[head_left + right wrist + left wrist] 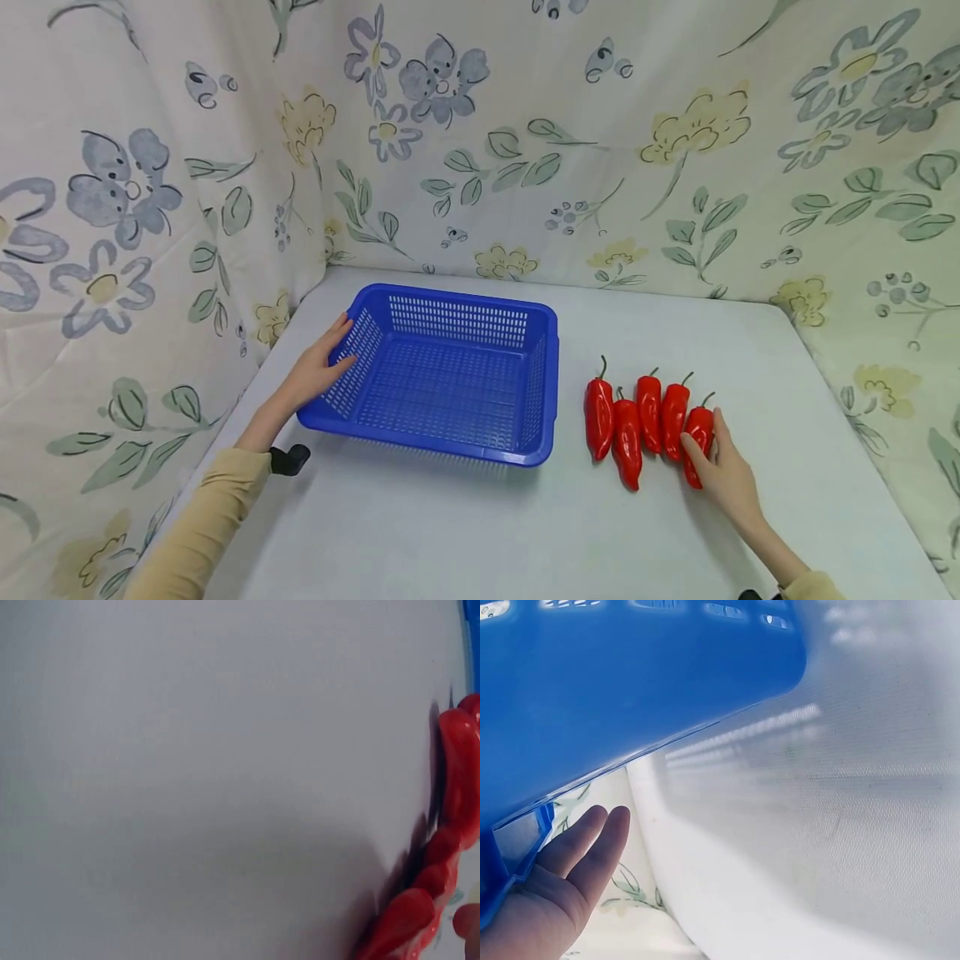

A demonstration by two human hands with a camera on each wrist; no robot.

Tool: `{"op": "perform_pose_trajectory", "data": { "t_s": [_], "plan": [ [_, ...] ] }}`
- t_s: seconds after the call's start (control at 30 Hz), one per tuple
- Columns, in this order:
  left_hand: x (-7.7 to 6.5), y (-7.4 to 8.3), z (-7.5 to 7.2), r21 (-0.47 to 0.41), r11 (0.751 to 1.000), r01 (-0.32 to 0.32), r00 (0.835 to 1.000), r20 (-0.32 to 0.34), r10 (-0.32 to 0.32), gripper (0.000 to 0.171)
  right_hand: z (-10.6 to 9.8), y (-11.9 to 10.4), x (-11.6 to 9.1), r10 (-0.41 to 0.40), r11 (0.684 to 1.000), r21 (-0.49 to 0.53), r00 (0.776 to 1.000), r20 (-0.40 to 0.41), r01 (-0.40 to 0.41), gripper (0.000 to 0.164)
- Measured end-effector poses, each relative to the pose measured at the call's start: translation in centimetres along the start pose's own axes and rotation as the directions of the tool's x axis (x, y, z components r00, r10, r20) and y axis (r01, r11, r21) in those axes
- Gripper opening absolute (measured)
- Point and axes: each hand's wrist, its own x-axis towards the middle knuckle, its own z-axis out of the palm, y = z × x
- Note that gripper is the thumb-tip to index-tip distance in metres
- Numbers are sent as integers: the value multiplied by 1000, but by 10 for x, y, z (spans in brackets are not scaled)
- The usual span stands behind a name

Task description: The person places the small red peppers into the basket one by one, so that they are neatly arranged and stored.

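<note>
"Both hands are working well apart. What is the right hand [723,475] doing?"

"It is holding the end pepper [699,423] between thumb and fingers, at the row's three o'clock end. Whether that pepper is touching the table [450,533], I cannot tell."

"Why is it gripping across the sides?"

"The red skin is shining and looks slick, so the opposing thumb is probably guarding against a roll. Being outermost, this pepper is leaving the fingers room on its three o'clock side."

"And the other four peppers [649,425]?"

"They are lying side by side towards nine o'clock from it, stems pointing roughly to twelve, perhaps lined up for easy reach."

"Where is the basket [442,392] standing?"

"Farther out towards nine, near the row, its mouth facing up."

"What is the left hand [315,371] doing there?"

"It is spreading wide at the basket's nine o'clock rim, fingers straight, perhaps steadying it; how firmly it is pressing, I cannot tell."

"And beyond?"

"Flowered cloth [570,175] is hanging from nine through twelve to three."
</note>
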Motion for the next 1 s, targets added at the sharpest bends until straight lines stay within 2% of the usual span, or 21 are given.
{"op": "perform_pose_trajectory", "data": {
  "t_s": [0.2, 0.43, 0.7, 1.0],
  "plan": [
    [1, -1, 2, -11, 1000, -28, 999, -22, 27, 63, 9, 3, -3, 34, 999, 41, 999, -31, -33, 76],
    [3, -2, 1, 5, 1000, -12, 1000, -20, 12, 64, 14, 0, -7, 74, 997, 44, 994, -83, -70, 72],
    [1, -1, 1, -20, 1000, -4, 1000, -28, 3, 64, 15, -5, -7, 102, 995, 33, 984, -146, -98, 68],
    [1, -1, 2, -21, 1000, 10, 1000, -29, -11, 63, 19, -4, -7, 149, 987, 86, 966, -212, -134, 64]
  ]
}}
